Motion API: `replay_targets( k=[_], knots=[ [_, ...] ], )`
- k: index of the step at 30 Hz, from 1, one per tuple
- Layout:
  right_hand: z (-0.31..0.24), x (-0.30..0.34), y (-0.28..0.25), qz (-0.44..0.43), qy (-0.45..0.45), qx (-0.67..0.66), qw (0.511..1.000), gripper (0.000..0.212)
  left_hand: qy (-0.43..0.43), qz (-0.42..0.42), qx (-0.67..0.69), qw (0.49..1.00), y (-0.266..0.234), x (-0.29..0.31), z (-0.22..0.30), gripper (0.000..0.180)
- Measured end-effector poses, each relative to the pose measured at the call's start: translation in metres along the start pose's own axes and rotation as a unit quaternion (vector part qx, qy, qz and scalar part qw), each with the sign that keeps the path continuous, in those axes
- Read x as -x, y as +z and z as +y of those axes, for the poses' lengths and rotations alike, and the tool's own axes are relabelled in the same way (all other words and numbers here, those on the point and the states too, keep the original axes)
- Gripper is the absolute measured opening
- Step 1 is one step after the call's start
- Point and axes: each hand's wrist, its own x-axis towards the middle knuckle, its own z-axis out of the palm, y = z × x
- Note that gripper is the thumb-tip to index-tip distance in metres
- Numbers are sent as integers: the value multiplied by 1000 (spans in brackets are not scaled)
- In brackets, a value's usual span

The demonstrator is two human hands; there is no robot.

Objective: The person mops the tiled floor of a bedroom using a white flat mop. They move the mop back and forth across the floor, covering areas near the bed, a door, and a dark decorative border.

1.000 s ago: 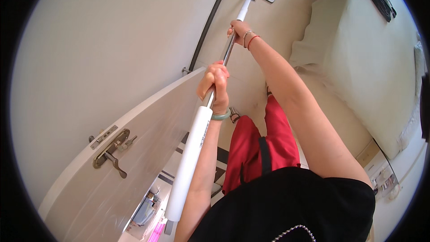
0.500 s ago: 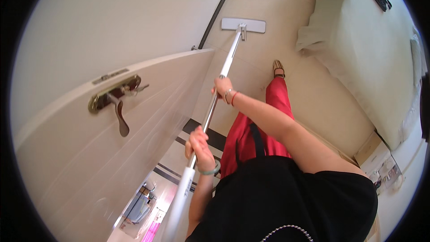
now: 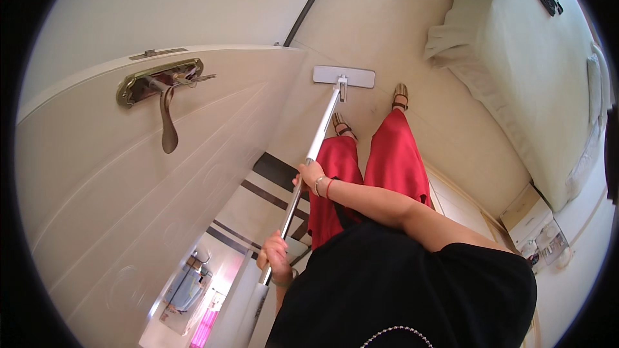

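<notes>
A flat mop (image 3: 321, 130) with a white and silver pole slants from the lower left up to its head. Its pale rectangular mop head (image 3: 358, 78) lies flat on the floor, just ahead of my feet. My right hand (image 3: 311, 176) is closed round the middle of the pole, below the white upper section. Lower down, my left hand (image 3: 275, 258) wraps the silver part just above the thick white handle sleeve. The end of the handle runs beside my body toward the lower edge.
A white door (image 3: 193, 174) with a bronze lever handle (image 3: 167, 119) and keys stands open on my left. A bed (image 3: 516, 71) with a pale cover is on the right. Beyond it stands a small bedside cabinet (image 3: 529, 216). Dark floor strips (image 3: 274, 173) cross the doorway.
The mop head has come back toward me, with both hands drawn nearer my body. My left foot now shows beside the pole. The door appears higher in the view.
</notes>
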Motion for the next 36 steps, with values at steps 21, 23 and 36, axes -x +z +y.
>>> replay_targets(
  k=[21, 23, 36],
  knots=[
    [-295, -42, -184, 58, -223, -80, 970, 15, 148, -245, 93, 954, 282, -108, -55, 25],
    [-253, -34, -171, 60, -202, -131, 969, 13, 143, -272, 66, 949, 242, -96, -51, 25],
    [-1, 10, -65, 20, -93, -237, 967, 11, 116, -345, 13, 931, 31, -25, 3, 23]
  ],
)
